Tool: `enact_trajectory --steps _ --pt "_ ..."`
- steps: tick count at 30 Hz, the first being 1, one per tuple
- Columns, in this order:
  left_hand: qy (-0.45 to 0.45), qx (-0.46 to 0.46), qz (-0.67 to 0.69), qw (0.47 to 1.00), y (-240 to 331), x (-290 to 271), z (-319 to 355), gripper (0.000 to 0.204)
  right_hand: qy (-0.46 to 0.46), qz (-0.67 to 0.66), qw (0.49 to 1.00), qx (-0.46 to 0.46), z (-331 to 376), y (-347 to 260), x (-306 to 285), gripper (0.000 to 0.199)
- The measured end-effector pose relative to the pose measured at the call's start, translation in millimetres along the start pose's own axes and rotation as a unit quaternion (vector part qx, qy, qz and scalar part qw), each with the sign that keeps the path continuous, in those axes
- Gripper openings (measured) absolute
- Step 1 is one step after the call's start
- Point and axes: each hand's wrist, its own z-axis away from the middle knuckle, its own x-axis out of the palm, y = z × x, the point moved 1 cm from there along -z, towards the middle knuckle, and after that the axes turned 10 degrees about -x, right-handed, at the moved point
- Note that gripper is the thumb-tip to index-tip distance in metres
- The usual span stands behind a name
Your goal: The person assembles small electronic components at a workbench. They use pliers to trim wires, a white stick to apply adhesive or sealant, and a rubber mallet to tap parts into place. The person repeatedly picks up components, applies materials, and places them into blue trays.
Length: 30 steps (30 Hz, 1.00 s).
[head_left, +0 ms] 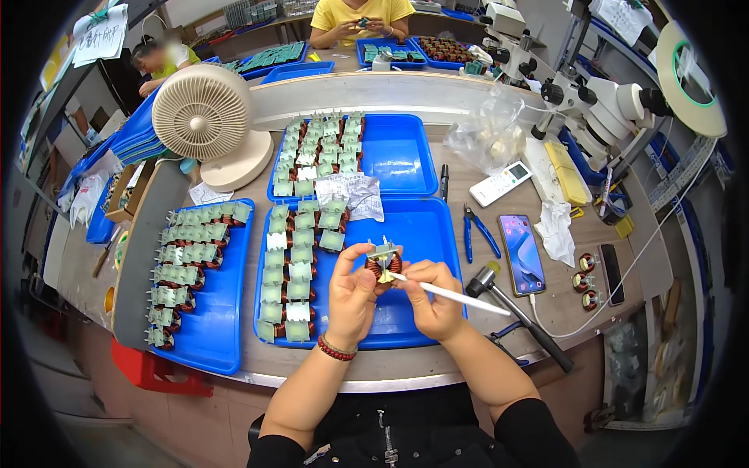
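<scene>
My left hand (349, 306) pinches a copper-wound coil (374, 267) with a pale green plate on top and pins sticking up. My right hand (437, 310) grips a slim white stick (466, 299) like a pen, its tip at the coil's lower side. Whether the tip touches the coil or a yellowish piece there, I cannot tell. Both hands are above the front blue tray (425, 226). Rows of similar coils (298, 290) with green plates fill that tray's left part.
More coils stand in the left blue tray (222, 327) and the back blue tray (402, 156). To the right lie blue-handled pliers (482, 232), a hammer (527, 324), a phone (523, 253) on a cable and a white remote (501, 184). A fan (201, 117) stands at left; a co-worker (363, 23) sits opposite.
</scene>
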Motion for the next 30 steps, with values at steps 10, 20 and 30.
enact_trajectory --steps 10,20,30 --pt "0.041 0.050 -0.101 0.993 -10.5 -2.2 6.1 0.030 -0.090 0.159 0.982 -0.036 -6.2 -5.3 1.9 0.009" --pt "0.047 -0.005 -0.001 0.999 -0.7 4.5 -1.1 0.054 -0.048 0.060 0.994 -0.080 -4.3 -4.4 -0.4 0.012" --pt "0.012 0.017 -0.043 0.999 1.6 0.0 2.2 0.060 -0.085 0.108 0.987 -0.087 -7.0 -9.2 0.2 0.012"
